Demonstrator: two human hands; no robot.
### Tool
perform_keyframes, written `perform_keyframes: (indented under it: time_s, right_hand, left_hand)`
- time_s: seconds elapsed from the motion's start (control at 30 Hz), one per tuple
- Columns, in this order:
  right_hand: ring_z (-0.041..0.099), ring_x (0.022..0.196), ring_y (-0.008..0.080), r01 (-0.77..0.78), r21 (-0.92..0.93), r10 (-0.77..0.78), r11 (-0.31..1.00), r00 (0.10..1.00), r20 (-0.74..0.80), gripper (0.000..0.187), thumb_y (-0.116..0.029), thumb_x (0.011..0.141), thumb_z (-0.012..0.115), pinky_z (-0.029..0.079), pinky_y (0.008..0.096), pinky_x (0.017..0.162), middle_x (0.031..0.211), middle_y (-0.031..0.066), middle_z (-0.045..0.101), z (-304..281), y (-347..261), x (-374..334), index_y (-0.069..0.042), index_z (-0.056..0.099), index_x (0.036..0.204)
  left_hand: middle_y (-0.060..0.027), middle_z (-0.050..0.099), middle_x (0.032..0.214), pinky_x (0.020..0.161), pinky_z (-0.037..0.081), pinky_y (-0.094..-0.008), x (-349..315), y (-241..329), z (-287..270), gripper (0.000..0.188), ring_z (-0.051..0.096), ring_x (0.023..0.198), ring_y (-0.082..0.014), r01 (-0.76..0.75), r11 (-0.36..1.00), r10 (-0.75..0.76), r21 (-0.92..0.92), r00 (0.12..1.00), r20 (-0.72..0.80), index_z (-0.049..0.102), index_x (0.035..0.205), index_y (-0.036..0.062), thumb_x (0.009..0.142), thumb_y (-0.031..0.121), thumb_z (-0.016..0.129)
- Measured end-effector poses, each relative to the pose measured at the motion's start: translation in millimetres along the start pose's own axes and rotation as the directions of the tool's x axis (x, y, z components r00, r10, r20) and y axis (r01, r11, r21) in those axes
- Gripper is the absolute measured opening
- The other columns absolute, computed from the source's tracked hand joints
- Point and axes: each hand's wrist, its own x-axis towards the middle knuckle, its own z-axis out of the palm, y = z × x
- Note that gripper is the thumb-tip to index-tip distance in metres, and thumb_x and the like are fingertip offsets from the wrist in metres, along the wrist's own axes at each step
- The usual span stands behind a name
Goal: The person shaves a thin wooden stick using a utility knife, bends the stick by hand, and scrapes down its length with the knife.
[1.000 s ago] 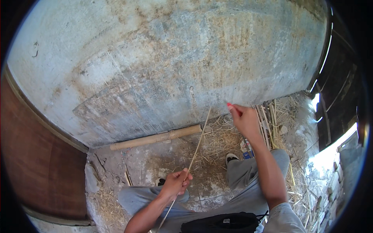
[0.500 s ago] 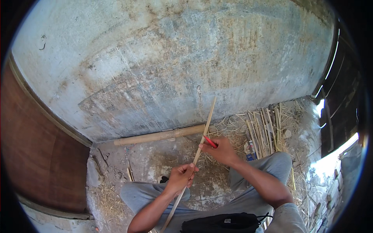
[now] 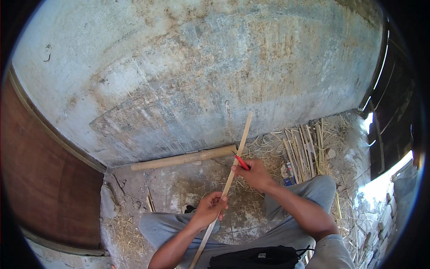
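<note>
A long pale bamboo strip (image 3: 245, 130) slants from my lap up towards the wall. Low on it, my left hand (image 3: 208, 210) has thumb and fingers closed around the strip. Higher up, my right hand (image 3: 255, 174) is closed on a slim red-handled tool (image 3: 242, 162) with a thin dark pointed tip; whether it is a knife or a marker I cannot make out. That tip lies against or very near the strip, and my right fingertips touch the strip's edge. The strip's lower end runs past my left wrist over my grey trousers.
A thick bamboo pole (image 3: 183, 160) lies along the stained wall (image 3: 201, 89). Several cut sticks (image 3: 309, 150) are bunched at the right among straw shavings. A black pouch (image 3: 255, 258) rests in my lap. A brown door panel (image 3: 49, 170) stands at the left.
The strip has turned slightly, so its flat face shows wider. The red tool's dark tip now shows beside the strip. My left hand has shifted slightly down and left.
</note>
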Motion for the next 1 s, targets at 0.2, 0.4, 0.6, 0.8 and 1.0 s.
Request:
perform_keyframes:
  time_s: [0.2, 0.4, 0.6, 0.8, 1.0]
  right_hand:
    - [0.060, 0.067, 0.0063, 0.001, -0.019, -0.001, 1.000, 1.000, 0.003, 0.028, -0.027, 0.090, 0.070, 0.048, 0.0258, 0.063, 0.074, 0.0045, 0.070, -1.2, -0.5, 0.4, 0.000, 0.073, 0.089]
    - [0.041, 0.059, 0.0024, 0.021, -0.020, -0.022, 1.000, 0.998, -0.055, 0.025, -0.026, 0.090, 0.072, 0.032, 0.0242, 0.053, 0.062, -0.0060, 0.055, -1.2, 13.2, 7.6, -0.003, 0.072, 0.078]
    - [0.048, 0.059, 0.0052, -0.010, -0.008, 0.009, 1.000, 0.998, -0.063, 0.029, -0.030, 0.089, 0.072, 0.040, 0.0270, 0.056, 0.064, 0.0001, 0.062, -4.1, 4.5, 6.4, -0.002, 0.073, 0.079]
    - [0.040, 0.055, 0.0026, 0.043, 0.175, -0.025, 0.984, 0.994, -0.103, 0.026, -0.026, 0.091, 0.071, 0.028, 0.0228, 0.048, 0.063, -0.0056, 0.056, -1.8, 0.9, 7.4, -0.002, 0.072, 0.080]
    - [0.040, 0.055, 0.0027, 0.031, 0.097, -0.019, 0.995, 0.992, -0.128, 0.030, -0.030, 0.093, 0.068, 0.029, 0.0247, 0.049, 0.064, -0.0055, 0.056, -8.8, 0.5, 5.7, -0.002, 0.072, 0.083]
  left_hand:
    - [-0.0046, 0.060, 0.084, 0.050, 0.045, -0.0228, -1.5, 2.5, -0.9, 0.034, 0.054, 0.056, -0.0075, 0.026, 1.000, -0.026, -0.006, 1.000, 0.007, 0.055, 0.116, -0.0002, 0.100, 0.029, 0.058]
    - [-0.0053, 0.061, 0.087, 0.054, 0.047, -0.0244, -3.5, 0.6, -12.2, 0.033, 0.057, 0.060, -0.0101, 0.114, 0.993, -0.114, 0.011, 0.982, 0.152, 0.053, 0.116, -0.0009, 0.100, 0.028, 0.057]
    - [-0.0061, 0.059, 0.091, 0.061, 0.053, -0.0261, -17.7, 18.8, -13.2, 0.038, 0.062, 0.066, -0.0119, 0.229, 0.965, -0.254, 0.131, 0.942, 0.221, 0.048, 0.119, -0.0018, 0.096, 0.023, 0.065]
    - [-0.0061, 0.061, 0.093, 0.067, 0.054, -0.0301, -19.4, 6.0, -33.6, 0.036, 0.069, 0.075, -0.0178, 0.254, 0.949, -0.314, 0.189, 0.830, 0.462, 0.047, 0.120, 0.0000, 0.092, 0.010, 0.067]
    - [-0.0083, 0.063, 0.093, 0.064, 0.060, -0.0334, -20.1, 33.5, -15.6, 0.025, 0.071, 0.072, -0.0235, 0.203, 0.979, -0.196, -0.007, 0.952, 0.236, 0.052, 0.112, 0.0006, 0.093, 0.010, 0.066]
